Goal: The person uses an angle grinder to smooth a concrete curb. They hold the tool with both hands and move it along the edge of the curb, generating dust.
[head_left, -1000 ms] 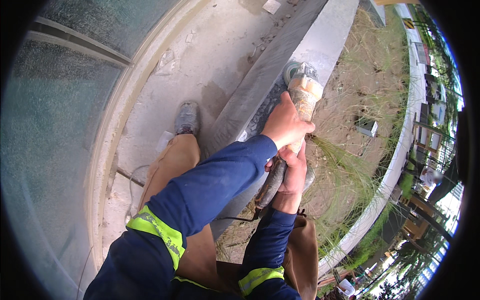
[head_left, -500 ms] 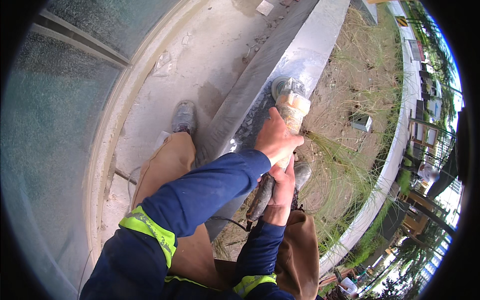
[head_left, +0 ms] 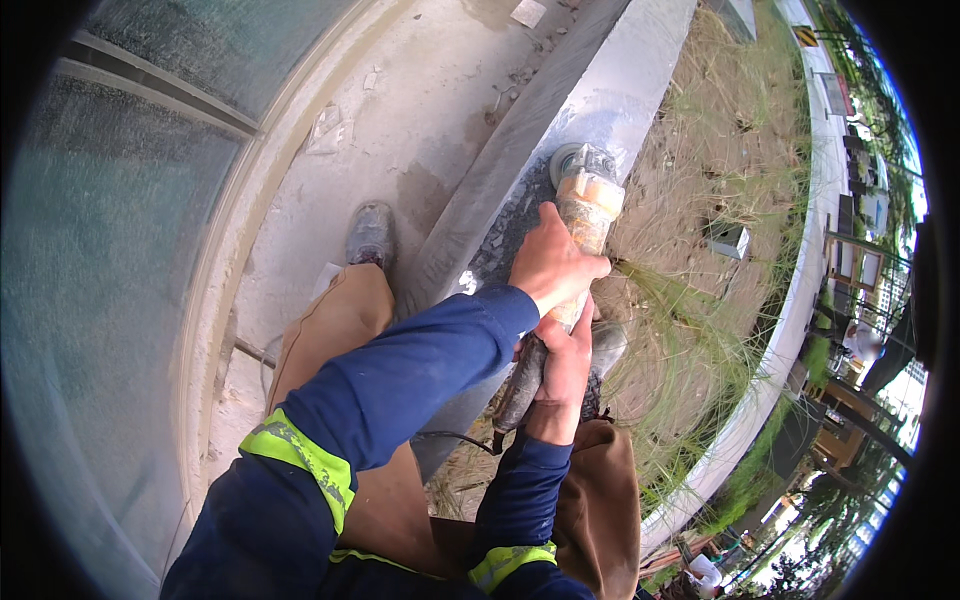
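An orange and grey angle grinder (head_left: 588,208), coated with pale dust, lies over a narrow concrete ledge. My left hand (head_left: 552,262) is wrapped around the middle of its body. Nearer to me, my right hand (head_left: 566,362) grips the rear of the same grinder, by its dark handle end (head_left: 522,385). The round disc (head_left: 566,163) at the head sits against the ledge's top face (head_left: 608,110), which is pale and smeared ahead of it and darker and wet-looking beside my left hand. The grinder's head hides part of the disc.
A dark cord (head_left: 455,437) trails from the grinder by my legs. Left of the ledge runs a dusty concrete floor (head_left: 300,205) beside glass panels (head_left: 110,260). To the right, sandy soil holds tufts of grass (head_left: 690,310) and a small grey metal box (head_left: 730,240). My shoe (head_left: 370,237) stands on the floor.
The grinder's head has shifted slightly, a little farther away and to the right across the ledge. Both hands keep their hold on it.
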A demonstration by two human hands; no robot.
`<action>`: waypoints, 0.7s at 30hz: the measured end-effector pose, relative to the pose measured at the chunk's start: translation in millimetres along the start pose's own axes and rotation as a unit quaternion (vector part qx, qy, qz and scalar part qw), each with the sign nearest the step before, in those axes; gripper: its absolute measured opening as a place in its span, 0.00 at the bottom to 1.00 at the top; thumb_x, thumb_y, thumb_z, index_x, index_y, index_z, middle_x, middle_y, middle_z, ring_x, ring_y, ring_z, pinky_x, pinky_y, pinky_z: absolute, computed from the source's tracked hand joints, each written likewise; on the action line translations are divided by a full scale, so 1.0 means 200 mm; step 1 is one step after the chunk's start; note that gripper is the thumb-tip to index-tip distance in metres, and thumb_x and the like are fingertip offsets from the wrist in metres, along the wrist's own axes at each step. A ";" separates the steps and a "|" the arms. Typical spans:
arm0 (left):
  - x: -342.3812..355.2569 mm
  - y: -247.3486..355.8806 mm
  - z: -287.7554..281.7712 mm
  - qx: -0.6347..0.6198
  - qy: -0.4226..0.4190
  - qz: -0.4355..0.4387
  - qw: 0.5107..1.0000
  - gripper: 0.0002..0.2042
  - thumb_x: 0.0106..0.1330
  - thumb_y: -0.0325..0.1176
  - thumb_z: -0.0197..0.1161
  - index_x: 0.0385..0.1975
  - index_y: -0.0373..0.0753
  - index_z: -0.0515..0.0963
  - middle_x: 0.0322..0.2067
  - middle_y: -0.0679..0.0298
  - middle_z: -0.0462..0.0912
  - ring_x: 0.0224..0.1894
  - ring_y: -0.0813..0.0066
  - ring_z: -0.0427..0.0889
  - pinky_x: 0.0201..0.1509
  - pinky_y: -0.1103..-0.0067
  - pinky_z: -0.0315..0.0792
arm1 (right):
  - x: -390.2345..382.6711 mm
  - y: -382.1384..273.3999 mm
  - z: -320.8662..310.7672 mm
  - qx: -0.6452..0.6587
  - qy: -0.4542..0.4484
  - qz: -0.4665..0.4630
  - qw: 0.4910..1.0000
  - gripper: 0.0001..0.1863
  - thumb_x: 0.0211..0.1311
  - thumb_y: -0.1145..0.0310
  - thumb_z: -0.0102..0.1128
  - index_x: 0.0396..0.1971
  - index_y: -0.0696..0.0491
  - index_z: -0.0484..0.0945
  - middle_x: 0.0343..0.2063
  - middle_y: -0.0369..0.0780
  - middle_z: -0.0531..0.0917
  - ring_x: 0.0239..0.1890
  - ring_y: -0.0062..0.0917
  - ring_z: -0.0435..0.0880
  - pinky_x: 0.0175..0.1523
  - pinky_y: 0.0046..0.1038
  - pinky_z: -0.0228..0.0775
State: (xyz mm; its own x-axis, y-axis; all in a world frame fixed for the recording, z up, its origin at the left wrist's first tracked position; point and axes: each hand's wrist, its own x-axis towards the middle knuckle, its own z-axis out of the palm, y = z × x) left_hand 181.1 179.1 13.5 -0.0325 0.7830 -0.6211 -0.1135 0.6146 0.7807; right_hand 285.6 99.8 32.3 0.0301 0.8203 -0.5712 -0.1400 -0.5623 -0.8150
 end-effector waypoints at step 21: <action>-0.08 -0.06 -0.03 0.004 0.003 0.037 0.999 0.37 0.50 0.40 0.75 0.55 0.27 0.62 0.42 0.38 0.85 0.44 0.46 0.88 0.52 0.63 0.80 | -0.10 0.07 0.04 -0.007 0.026 -0.037 0.999 0.46 0.53 0.79 0.65 0.74 0.55 0.56 0.34 0.42 0.82 0.24 0.25 0.81 0.27 0.27 0.75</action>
State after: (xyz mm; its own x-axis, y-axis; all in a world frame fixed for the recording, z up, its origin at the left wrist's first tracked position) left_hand 177.8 158.5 13.2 -0.0467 0.8258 -0.5620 -0.1017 0.5557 0.8251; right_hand 275.3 75.8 32.5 0.0903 0.8532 -0.5138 -0.1216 -0.5026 -0.8559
